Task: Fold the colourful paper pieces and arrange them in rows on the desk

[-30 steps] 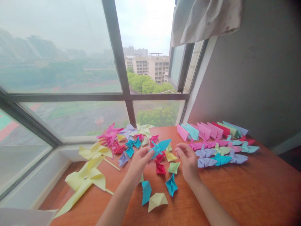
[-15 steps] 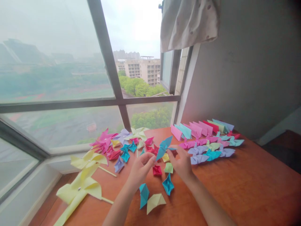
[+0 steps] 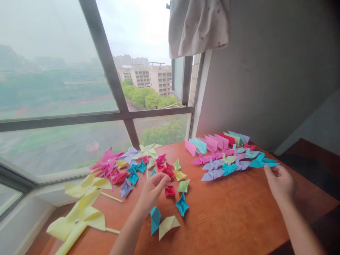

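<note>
My right hand [image 3: 281,182] pinches the near wing of a teal paper crane [image 3: 260,161] at the right end of the crane rows. Beside it lie folded lilac cranes [image 3: 213,174] and another teal crane [image 3: 229,169]. My left hand [image 3: 154,189] hovers over the table's middle with thumb and fingertips together and nothing visible in them. Just right of it is a red paper boat [image 3: 170,191]. Nearer me sit a blue paper boat [image 3: 182,204], a folded blue piece [image 3: 155,219] and a pale yellow folded piece [image 3: 168,226].
Yellow pinwheels [image 3: 77,221] on sticks lie at the left, with a pink pinwheel [image 3: 108,161] behind. Folded paper planes [image 3: 211,142] stand in a row at the back right. A window [image 3: 156,131] borders the table's [image 3: 228,216] far side.
My right hand has carried the teal crane from the middle to the right end of the crane rows. My left hand has let go of it. The view has swung slightly right.
</note>
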Available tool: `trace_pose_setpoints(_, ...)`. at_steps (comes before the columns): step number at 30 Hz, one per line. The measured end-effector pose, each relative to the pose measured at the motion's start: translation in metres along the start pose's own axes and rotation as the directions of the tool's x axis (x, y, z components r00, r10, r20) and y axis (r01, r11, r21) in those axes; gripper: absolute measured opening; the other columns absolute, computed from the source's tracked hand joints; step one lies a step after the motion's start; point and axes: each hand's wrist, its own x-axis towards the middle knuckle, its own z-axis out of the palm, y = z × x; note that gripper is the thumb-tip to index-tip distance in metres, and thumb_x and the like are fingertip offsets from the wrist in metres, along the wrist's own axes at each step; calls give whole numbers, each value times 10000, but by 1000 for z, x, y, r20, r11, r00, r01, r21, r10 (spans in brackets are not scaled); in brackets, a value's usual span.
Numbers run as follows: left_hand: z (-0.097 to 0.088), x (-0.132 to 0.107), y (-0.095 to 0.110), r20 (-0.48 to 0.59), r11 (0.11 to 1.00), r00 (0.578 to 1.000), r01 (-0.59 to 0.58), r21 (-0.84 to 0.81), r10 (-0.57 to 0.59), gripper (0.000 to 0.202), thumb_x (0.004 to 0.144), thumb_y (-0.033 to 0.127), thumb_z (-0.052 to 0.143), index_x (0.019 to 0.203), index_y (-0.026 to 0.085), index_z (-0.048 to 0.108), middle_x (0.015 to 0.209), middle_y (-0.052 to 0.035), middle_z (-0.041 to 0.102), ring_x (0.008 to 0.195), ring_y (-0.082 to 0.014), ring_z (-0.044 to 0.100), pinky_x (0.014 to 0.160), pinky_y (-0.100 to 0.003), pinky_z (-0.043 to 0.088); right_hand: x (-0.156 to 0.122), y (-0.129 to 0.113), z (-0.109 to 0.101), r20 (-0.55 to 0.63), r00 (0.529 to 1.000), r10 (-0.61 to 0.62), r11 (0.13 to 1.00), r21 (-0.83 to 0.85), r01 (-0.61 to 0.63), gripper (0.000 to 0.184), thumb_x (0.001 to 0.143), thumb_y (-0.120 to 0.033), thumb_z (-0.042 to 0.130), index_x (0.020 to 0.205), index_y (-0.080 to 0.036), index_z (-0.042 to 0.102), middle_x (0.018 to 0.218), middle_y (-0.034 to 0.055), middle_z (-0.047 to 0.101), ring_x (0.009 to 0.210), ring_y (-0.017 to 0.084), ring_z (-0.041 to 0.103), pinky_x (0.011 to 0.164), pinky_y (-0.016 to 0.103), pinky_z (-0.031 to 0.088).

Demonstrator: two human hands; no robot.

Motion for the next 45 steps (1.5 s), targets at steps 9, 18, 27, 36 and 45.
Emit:
trace_pose_setpoints(9, -1, 1, -4, 8, 999, 1000, 10, 34, -10, 349, 893, 478, 548, 806, 157, 655, 733, -32, 653, 693, -164, 589, 609, -235, 435, 15, 59, 8, 278, 957, 88, 985, -167, -42, 190, 654, -454, 593, 695, -272, 555, 790, 115, 709, 680, 310, 621, 578, 403, 390)
trace_pose_setpoints(18, -3, -1, -1, -10, 999, 1000, 11, 48, -10, 348, 884, 478, 553, 796, 159, 660, 739, -34, 656, 712, -177, 604, 630, -245, 444, 19, 46, 35, 345, 938, 23, 975, -215, 55, 253, 738, -488, 515, 756, -241, 566, 844, 95, 714, 702, 269, 614, 587, 342, 384)
trace_pose_setpoints(27, -4, -1, 0, -18, 999, 1000, 20, 45, -19, 347, 874, 484, 567, 802, 158, 665, 739, -34, 657, 703, -173, 600, 633, -247, 447, 23, 43, 44, 349, 936, 36, 973, -227, 47, 263, 737, -472, 539, 764, -223, 616, 844, 82, 718, 681, 240, 612, 586, 323, 387)
trace_pose_setpoints(36, -4, 0, 2, -42, 998, 999, 34, 50, -32, 380, 865, 514, 560, 790, 158, 671, 724, -45, 664, 693, -180, 604, 628, -255, 461, 2, 2, 21, 13, 1000, 24, 999, 34, -24, 442, 764, -467, 503, 1021, -147, 665, 913, 131, 718, 744, 250, 663, 670, 355, 489)
trace_pose_setpoints(45, -30, 0, -3, -193, 990, 981, 7, 143, 21, 346, 858, 496, 569, 820, 170, 678, 753, -43, 692, 714, -191, 635, 635, -263, 478, -55, -152, 25, 144, 953, -268, 892, 410, 189, 362, 848, -476, 560, 1027, -183, 675, 919, 93, 710, 756, 201, 652, 696, 311, 517)
